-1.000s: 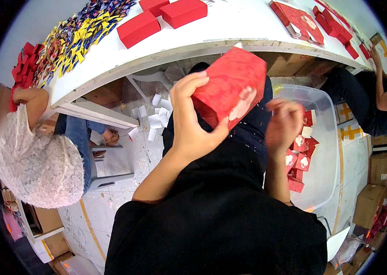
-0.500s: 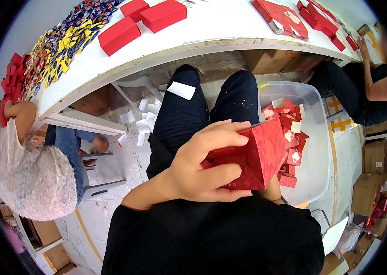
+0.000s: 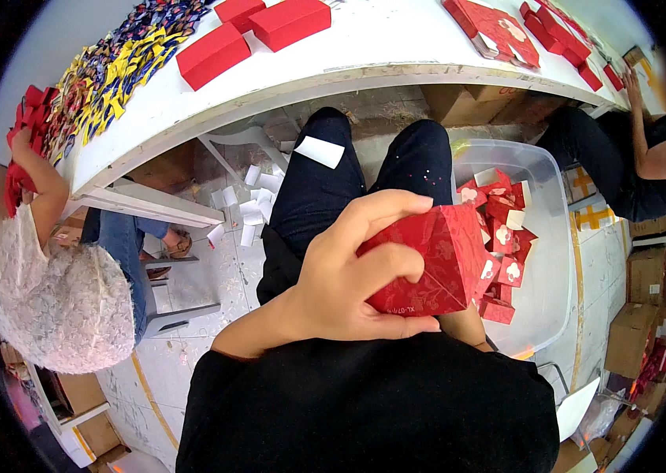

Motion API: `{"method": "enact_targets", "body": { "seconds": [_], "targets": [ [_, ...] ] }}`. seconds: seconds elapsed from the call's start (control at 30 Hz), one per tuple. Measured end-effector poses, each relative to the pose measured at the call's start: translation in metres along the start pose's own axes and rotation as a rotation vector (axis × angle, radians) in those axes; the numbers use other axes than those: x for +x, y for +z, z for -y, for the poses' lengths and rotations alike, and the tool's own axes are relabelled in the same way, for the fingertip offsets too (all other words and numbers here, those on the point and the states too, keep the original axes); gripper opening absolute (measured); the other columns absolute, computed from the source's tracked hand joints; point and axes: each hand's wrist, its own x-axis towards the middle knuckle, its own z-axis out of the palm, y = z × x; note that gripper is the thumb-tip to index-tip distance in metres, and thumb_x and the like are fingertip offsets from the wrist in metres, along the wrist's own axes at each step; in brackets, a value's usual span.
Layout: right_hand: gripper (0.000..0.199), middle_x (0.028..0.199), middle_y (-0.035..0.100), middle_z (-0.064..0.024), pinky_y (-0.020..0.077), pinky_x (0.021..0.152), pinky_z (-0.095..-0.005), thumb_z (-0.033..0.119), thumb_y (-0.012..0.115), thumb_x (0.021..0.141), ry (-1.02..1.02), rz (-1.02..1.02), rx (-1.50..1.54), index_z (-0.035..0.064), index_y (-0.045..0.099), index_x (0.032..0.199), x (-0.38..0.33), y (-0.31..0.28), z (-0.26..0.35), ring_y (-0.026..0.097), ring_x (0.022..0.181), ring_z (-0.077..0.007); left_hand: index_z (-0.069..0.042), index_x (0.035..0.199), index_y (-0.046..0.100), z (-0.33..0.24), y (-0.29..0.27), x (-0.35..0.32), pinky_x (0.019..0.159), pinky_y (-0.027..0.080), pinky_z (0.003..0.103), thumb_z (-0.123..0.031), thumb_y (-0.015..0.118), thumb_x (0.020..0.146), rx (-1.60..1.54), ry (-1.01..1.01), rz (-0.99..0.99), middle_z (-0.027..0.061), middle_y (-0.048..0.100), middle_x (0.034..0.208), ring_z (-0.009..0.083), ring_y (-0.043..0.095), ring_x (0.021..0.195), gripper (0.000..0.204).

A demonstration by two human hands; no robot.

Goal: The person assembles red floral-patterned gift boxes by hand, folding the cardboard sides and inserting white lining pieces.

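My left hand [image 3: 368, 268] is closed around a red patterned paper box [image 3: 427, 260] held above my lap. Its thumb and fingers press on the box's face and edges, and one finger bends over the middle. From the right, my right forearm [image 3: 465, 325] reaches behind the box, which hides that hand and its fingers. A white paper slip [image 3: 320, 151] lies on my thigh. To the right of my legs, a clear plastic tub [image 3: 542, 292] holds several red boxes [image 3: 500, 236] with pale flower shapes.
Ahead is a white table [image 3: 380, 47] with red boxes [image 3: 292, 24], a yellow and blue pile [image 3: 124, 75] and a red patterned stack [image 3: 494, 33]. White slips [image 3: 254, 209] litter the floor. One person [image 3: 57, 299] sits left, another [image 3: 656, 150] right. Cardboard boxes [image 3: 631, 339] stand at right.
The red box in my left hand has turned slightly, and its patterned face now looks flatter. The view has shifted a little. The person at left has moved an arm upward.
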Motion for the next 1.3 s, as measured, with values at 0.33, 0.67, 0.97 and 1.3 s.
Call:
{"method": "enact_targets", "body": {
  "seconds": [0.33,0.67,0.97,1.3],
  "targets": [
    [0.044,0.133,0.040,-0.0142,0.0340,0.101,-0.0360,0.028,0.035,0.095,0.275,-0.122,-0.310,0.0047,0.033,0.132,0.023,0.027,0.012,0.042,0.120,-0.0253,-0.006,0.110,0.043,-0.002,-0.012,0.000,0.093,0.037,0.044,-0.021,0.083,0.052,0.131,-0.073,0.114,0.0270,0.039,0.126,0.0391,0.044,0.115,0.072],
    [0.038,0.104,0.057,-0.0137,0.0442,0.089,-0.0324,0.026,0.047,0.088,0.121,-0.255,-0.672,-0.0053,0.048,0.110,0.079,0.138,0.012,0.057,0.098,-0.0203,-0.003,0.133,0.027,0.036,-0.037,-0.027,0.097,0.034,0.031,-0.012,0.061,0.071,-0.565,-0.520,-0.384,0.0123,0.042,0.119,0.0191,0.044,0.112,0.072],
    [0.015,0.081,0.054,-0.0008,0.0386,0.062,-0.0170,-0.007,0.056,0.077,-0.107,-0.370,-1.289,-0.0015,0.052,0.090,0.072,0.145,-0.006,0.050,0.071,-0.0041,-0.004,0.131,0.028,0.037,-0.033,-0.026,0.091,0.043,0.034,-0.012,0.060,0.072,-0.643,-0.558,-0.502,0.0152,0.048,0.114,0.0216,0.052,0.104,0.068],
    [0.013,0.077,0.051,0.0022,0.0353,0.059,-0.0156,-0.008,0.053,0.077,-0.126,-0.415,-1.335,0.0009,0.051,0.086,0.074,0.139,-0.009,0.048,0.068,-0.0021,-0.005,0.130,0.028,0.039,-0.030,-0.028,0.090,0.043,0.033,-0.008,0.060,0.072,-0.596,-0.533,-0.499,0.0146,0.047,0.114,0.0211,0.052,0.104,0.067]
  ]
}}
